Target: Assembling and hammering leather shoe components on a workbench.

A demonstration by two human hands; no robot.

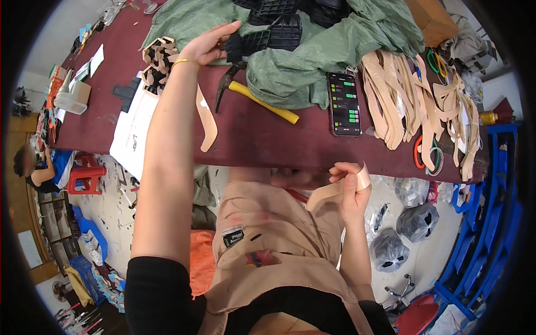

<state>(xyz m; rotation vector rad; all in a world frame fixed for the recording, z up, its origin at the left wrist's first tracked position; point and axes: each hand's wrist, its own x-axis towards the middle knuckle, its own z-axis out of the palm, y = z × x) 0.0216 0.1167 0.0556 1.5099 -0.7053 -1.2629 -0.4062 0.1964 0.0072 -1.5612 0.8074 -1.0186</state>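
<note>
My left hand (207, 46) reaches across the table, its fingers stretched out beside a black plastic piece (234, 48). The fingertips lie close to that piece; whether they touch it I cannot make out. More black ribbed plastic parts (283, 32) rest on a green woven sheet (312, 67). Below the table's front edge, over my lap, my right hand (353, 190) is closed on a thin beige strip (324, 194), which bends around the fingers. Near my left wrist lie a hammer with a yellow handle (265, 103) and a single beige strip (207, 125).
A phone (344, 106) with a lit screen lies right of the sheet. Bundles of beige strips (385, 100) and scissors (420, 152) fill the table's right side. Curled strips (159, 58) and paper (134, 131) lie at left. Bagged goods (391, 248) stand on the floor.
</note>
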